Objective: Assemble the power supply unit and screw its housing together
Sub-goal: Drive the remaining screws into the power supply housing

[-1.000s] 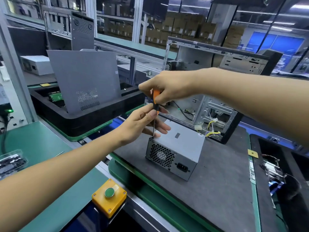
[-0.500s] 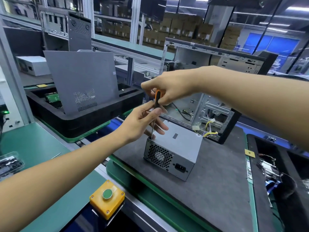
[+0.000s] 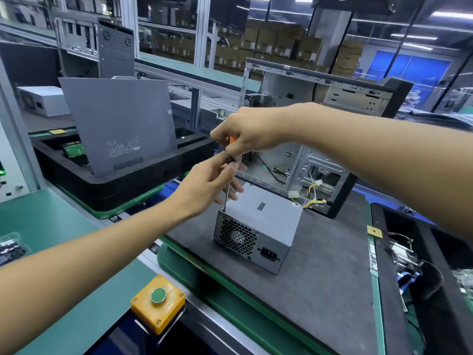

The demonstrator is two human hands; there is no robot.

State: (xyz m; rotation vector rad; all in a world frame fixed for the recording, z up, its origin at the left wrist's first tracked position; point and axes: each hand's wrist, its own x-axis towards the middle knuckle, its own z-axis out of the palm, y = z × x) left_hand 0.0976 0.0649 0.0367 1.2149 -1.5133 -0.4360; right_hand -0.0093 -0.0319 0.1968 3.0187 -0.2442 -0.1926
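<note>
Factory assembly line, shelves of cardboard boxes behind glass in the background. Work surface is a dark grey foam-topped pallet [image 3: 320,272] with a green edge, sitting on the conveyor.

Head view, the only one:
- Grey sheet-metal power supply unit with honeycomb fan grille and mains socket [image 3: 258,226] stands on the pallet, near its left front, cover on top. Yellow/black wire bundle [image 3: 313,201] exits its far right corner.
- Right hand [image 3: 245,134] is wrapped round the orange handle of a slim-shaft screwdriver [image 3: 227,190]; the shaft stands near upright, tip down at the top-left front corner of the PSU.
- Left hand [image 3: 207,185] pinches the upper shaft between thumb and fingertips, steadying it; the other fingers spread loosely behind.
- Open silver computer chassis with black front [image 3: 332,129] lies just behind the PSU.
- Grey perforated side panel [image 3: 117,124] leans in a black foam tray on the left. Yellow box with green push button [image 3: 158,302] at the front rail.

Status, my read: housing closed, screwing under way on this corner. The screw head is too small to see, so can't tell how far it's seated. Other corners' screws also unreadable, so assume they need checking or driving.
</note>
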